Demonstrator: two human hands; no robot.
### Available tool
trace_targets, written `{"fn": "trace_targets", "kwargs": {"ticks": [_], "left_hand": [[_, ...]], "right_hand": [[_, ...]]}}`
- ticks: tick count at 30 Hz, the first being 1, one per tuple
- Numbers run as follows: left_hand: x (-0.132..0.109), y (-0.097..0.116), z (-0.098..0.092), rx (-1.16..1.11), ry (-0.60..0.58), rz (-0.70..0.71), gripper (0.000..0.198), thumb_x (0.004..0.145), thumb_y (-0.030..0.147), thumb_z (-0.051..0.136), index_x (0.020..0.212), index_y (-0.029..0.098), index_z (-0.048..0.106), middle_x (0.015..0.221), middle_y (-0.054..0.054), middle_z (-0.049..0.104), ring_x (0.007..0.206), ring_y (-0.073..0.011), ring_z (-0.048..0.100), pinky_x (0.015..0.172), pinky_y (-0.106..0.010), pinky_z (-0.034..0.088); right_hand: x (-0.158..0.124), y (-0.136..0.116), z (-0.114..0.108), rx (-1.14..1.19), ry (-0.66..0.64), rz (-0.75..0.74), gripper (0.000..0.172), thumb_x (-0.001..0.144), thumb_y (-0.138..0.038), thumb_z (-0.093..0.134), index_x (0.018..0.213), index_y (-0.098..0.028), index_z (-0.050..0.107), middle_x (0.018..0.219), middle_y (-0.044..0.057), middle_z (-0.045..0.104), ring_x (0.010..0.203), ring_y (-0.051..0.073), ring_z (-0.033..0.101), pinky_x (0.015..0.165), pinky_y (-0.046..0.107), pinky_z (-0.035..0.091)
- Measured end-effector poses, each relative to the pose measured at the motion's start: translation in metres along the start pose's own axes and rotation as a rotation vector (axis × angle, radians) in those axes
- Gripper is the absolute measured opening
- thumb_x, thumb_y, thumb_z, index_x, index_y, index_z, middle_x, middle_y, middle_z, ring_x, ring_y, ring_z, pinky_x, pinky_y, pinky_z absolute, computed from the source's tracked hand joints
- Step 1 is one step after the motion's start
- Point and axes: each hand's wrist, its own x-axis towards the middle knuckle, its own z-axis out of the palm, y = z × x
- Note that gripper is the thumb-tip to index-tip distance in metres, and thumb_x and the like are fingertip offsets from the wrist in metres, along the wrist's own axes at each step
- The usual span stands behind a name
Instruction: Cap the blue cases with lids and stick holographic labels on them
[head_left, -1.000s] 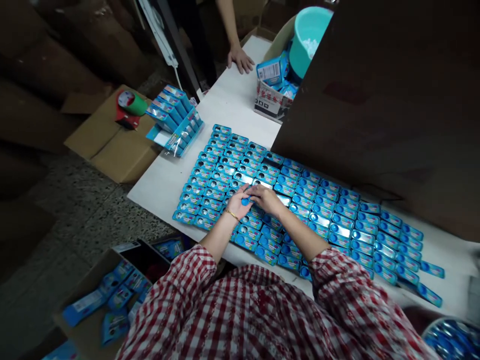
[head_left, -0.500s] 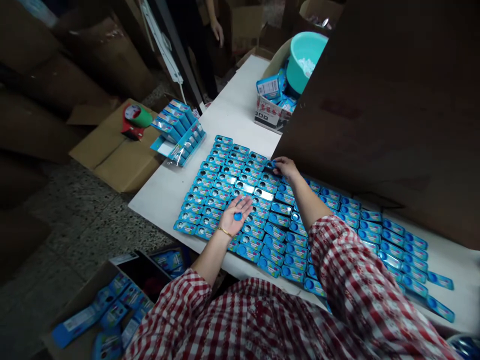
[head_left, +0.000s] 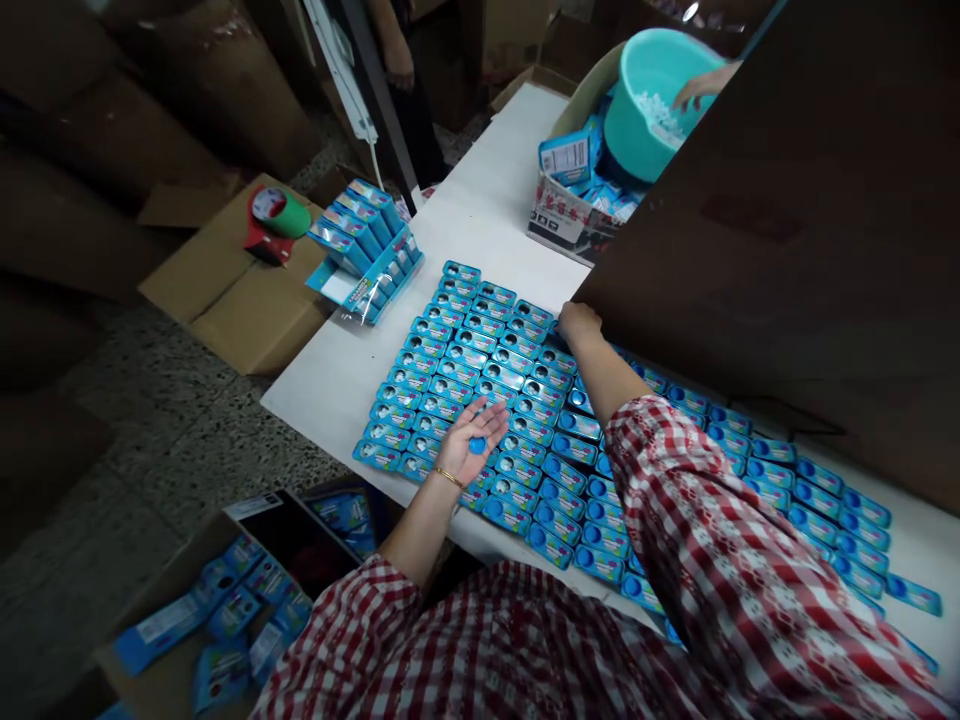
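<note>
My left hand (head_left: 472, 440) is palm up over the rows, fingers stretched out, holding a small blue disc (head_left: 478, 445) on its palm. My right hand (head_left: 579, 324) is closed, fingers bent down at the far edge of the rows, beside the large brown board. Its fingertips are hidden, so I cannot see what they hold. Flat blue packets (head_left: 424, 345) lie in close rows on the white table (head_left: 330, 375). Those at the left show dark or pale round openings; several at the front and right have blue discs in them.
A tall brown cardboard panel (head_left: 787, 260) stands on the right. Behind are a turquoise tub (head_left: 645, 140) of small white pieces, with another person's hand (head_left: 705, 85) over it, and a carton (head_left: 562, 225). A display box (head_left: 367, 260) stands left; an open box (head_left: 217, 610) of packets sits lower left.
My right hand's fingers, which pinched a blue disc at a packet, have turned down. My left hand stays palm up. Another person's hand has come over the tub. The view has shifted slightly.
</note>
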Motion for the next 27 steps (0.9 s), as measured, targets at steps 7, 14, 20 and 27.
{"fn": "trace_targets", "kwargs": {"ticks": [7,14,20,27], "left_hand": [[-0.005,-0.005,0.003,0.014,0.012,-0.019,0.047,0.062,-0.005,0.048,0.104,0.017,0.053,0.101,-0.008,0.066,0.094,-0.0170,0.064,0.092,-0.036,0.045],[0.008,-0.012,0.015,-0.053,0.093,0.001,0.017,0.086,0.026,0.047,0.100,0.018,0.051,0.103,-0.010,0.065,0.096,-0.0171,0.062,0.073,-0.027,0.050],[0.008,-0.018,0.039,-0.079,0.095,-0.018,0.043,0.089,0.053,0.032,0.110,0.020,0.048,0.113,-0.012,0.061,0.108,-0.0214,0.056,0.073,-0.030,0.050],[-0.017,-0.012,0.024,-0.033,0.113,0.095,0.025,0.087,0.039,0.048,0.104,0.021,0.053,0.099,-0.006,0.063,0.086,-0.0154,0.062,0.081,-0.031,0.048]], "right_hand": [[-0.018,0.016,0.004,0.100,0.073,-0.107,0.035,0.076,-0.024,0.066,0.110,-0.016,0.064,0.115,0.015,0.058,0.105,0.029,0.058,0.084,0.036,0.047],[-0.166,0.011,0.066,0.447,0.068,-0.793,0.027,0.084,-0.025,0.055,0.109,-0.032,0.064,0.107,0.004,0.062,0.103,0.020,0.058,0.085,0.030,0.047],[-0.197,0.011,0.076,0.552,-0.047,-0.727,0.024,0.080,-0.017,0.057,0.090,-0.034,0.071,0.093,-0.001,0.067,0.093,0.018,0.062,0.084,0.028,0.048],[-0.093,0.019,0.030,0.281,0.167,-0.199,0.021,0.080,-0.022,0.057,0.099,-0.018,0.066,0.100,0.011,0.067,0.099,0.025,0.061,0.084,0.034,0.046]]}}
